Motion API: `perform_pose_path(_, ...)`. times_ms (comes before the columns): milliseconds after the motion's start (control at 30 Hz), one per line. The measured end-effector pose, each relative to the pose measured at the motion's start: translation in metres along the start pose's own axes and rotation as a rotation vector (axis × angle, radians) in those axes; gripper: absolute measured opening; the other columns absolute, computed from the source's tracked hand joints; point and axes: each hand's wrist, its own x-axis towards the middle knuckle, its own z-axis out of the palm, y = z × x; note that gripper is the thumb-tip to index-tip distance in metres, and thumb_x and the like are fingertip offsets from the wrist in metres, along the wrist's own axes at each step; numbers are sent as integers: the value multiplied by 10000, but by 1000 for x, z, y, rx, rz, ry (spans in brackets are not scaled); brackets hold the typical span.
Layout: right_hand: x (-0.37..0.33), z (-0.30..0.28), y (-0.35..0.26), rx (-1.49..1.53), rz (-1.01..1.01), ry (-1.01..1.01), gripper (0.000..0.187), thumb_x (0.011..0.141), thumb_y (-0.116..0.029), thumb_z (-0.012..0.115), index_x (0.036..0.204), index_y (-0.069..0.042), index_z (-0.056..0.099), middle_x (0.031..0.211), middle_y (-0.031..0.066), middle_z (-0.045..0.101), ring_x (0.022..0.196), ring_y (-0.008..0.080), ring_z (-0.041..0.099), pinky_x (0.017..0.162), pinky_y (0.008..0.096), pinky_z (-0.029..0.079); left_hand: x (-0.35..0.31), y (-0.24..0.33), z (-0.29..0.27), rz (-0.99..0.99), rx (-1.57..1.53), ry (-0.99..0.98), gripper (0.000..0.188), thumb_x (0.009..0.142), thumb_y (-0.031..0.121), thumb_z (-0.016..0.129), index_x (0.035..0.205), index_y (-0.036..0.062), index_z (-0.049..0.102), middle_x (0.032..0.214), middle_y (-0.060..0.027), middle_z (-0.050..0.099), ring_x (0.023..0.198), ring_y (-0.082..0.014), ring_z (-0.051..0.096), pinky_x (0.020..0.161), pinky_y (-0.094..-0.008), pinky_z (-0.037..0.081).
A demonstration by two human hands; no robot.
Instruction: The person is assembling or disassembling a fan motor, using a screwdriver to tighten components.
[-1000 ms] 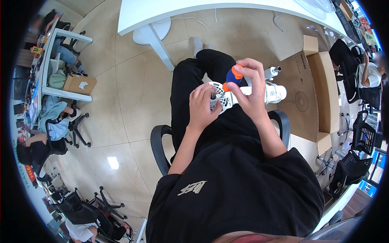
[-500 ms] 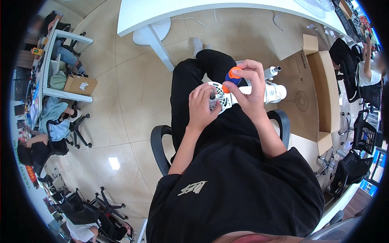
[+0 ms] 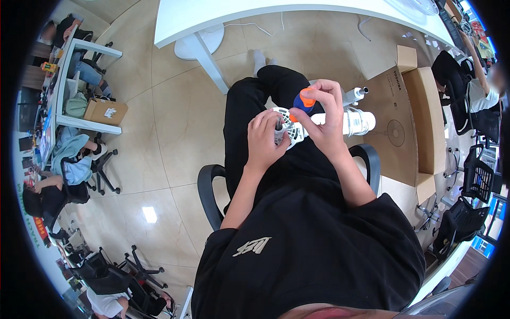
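A white fan motor unit lies across my lap, its slotted round face toward the left. My left hand is curled at that slotted face, its fingers and thumb closed around a dark shaft at the centre. In my right hand is a screwdriver with a stubby orange and blue handle, gripped between thumb and fingers. The tool slants down toward the slotted face, near my left fingertips. Its tip is too small to make out. Beside the motor body sticks up a white tube-like part.
A large opened cardboard box stands on the floor to my right. Ahead is a white table with a round white base under it. Black armrests flank me. Other people sit at desks on both sides.
My right hand has shifted slightly and the screwdriver handle has turned a little in its fingers. My left hand stays put. A person at the far right has raised an arm.
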Motion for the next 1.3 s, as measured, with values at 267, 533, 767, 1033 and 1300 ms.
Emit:
perform_pose_path(267, 5, -8, -3, 158, 20, -142, 431, 834, 34, 771, 1241, -24, 642, 1398, 213, 599, 1242, 352, 626, 958, 420, 542, 3, 2, -3, 2, -6, 5, 341, 763, 119, 745, 1067, 81, 593, 1156, -81, 656, 1260, -338, 599, 1008, -450, 427)
perform_pose_path(533, 2, 0, -1, 47, -34, -9, 437, 812, -11, 824, 1215, -39, 657, 1188, 171, 631, 1082, 307, 645, 899, 381, 542, 1, 0, 0, 17, -3, 6, 380, 760, 140, 752, 1101, 75, 597, 1176, -102, 653, 1248, -330, 594, 1040, -464, 412)
perform_pose_path(767, 11, -14, -11, 3, -47, -75, 467, 821, 7, 796, 1269, -21, 667, 1345, 194, 617, 1172, 330, 643, 953, 394, 539, 2, 1, -3, 0, 1, 1, 369, 769, 122, 744, 1110, 77, 610, 1152, -82, 659, 1249, -335, 605, 1008, -450, 435)
perform_pose_path(1033, 7, -10, -4, -7, -25, -73, 407, 835, 37, 764, 1230, -11, 682, 1357, 191, 619, 1145, 329, 659, 935, 373, 547, 3, 1, -2, 10, -3, 14, 332, 764, 124, 748, 1061, 84, 604, 1155, -83, 661, 1247, -331, 605, 1015, -450, 432)
perform_pose_path(1300, 11, -13, -8, -17, -30, -12, 360, 842, 38, 755, 1191, 0, 678, 1311, 182, 637, 1114, 315, 665, 934, 372, 544, 1, 4, -4, -7, -7, 13, 325, 761, 122, 750, 1051, 82, 610, 1159, -86, 664, 1258, -336, 603, 1017, -450, 432)
